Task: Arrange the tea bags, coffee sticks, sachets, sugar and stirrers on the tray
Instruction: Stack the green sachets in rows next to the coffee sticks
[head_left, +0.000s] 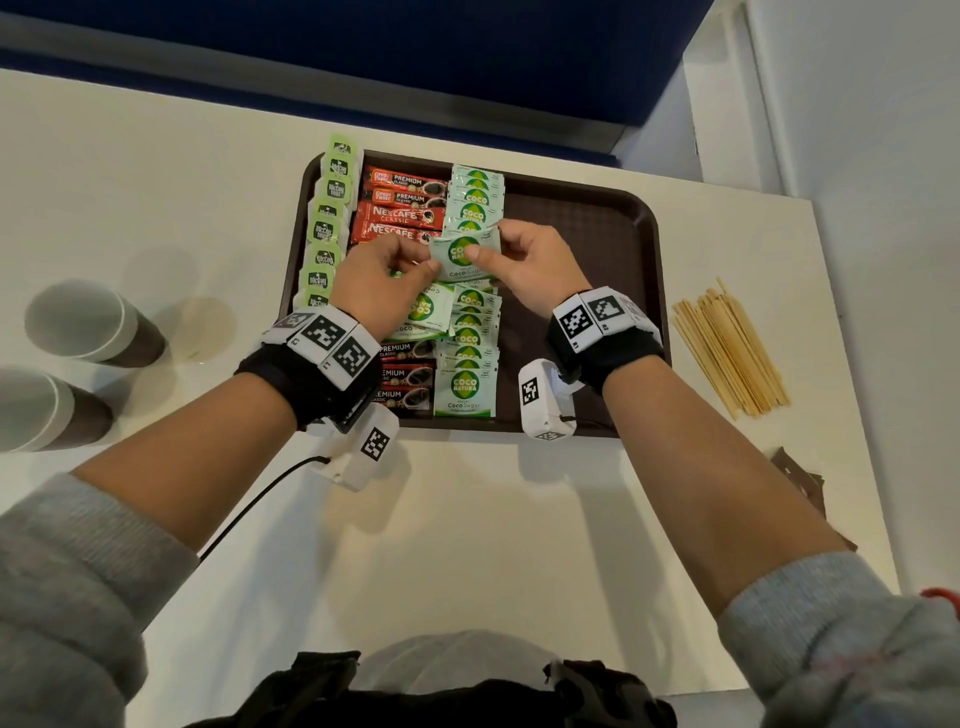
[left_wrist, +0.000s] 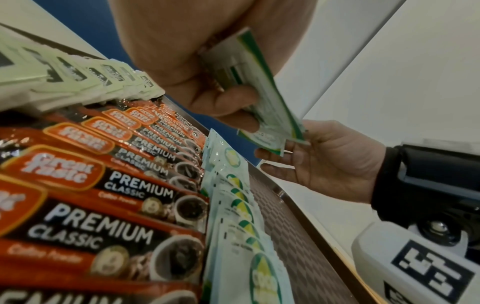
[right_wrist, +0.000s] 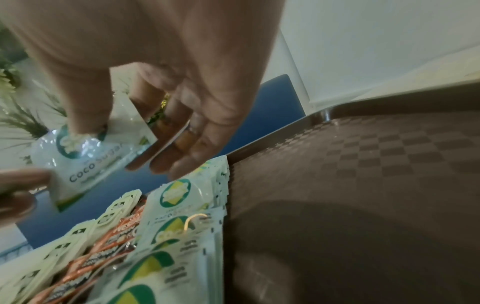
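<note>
While sugar sachet (head_left: 464, 253) is pinched by left hand (head_left: 382, 275) and right hand (head_left: 530, 260), placement into the sugar column (head_left: 475, 200) on tray (head_left: 587, 218) is judged next; stirrers (head_left: 730, 348) remain unplaced.

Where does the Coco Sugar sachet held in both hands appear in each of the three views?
Head: Coco Sugar sachet at centre, above the tray, between left hand and right hand.
Left wrist: upper centre, seen edge-on.
Right wrist: left of centre, label readable.
Shared landmark: the sugar sachet column on the tray.
</note>
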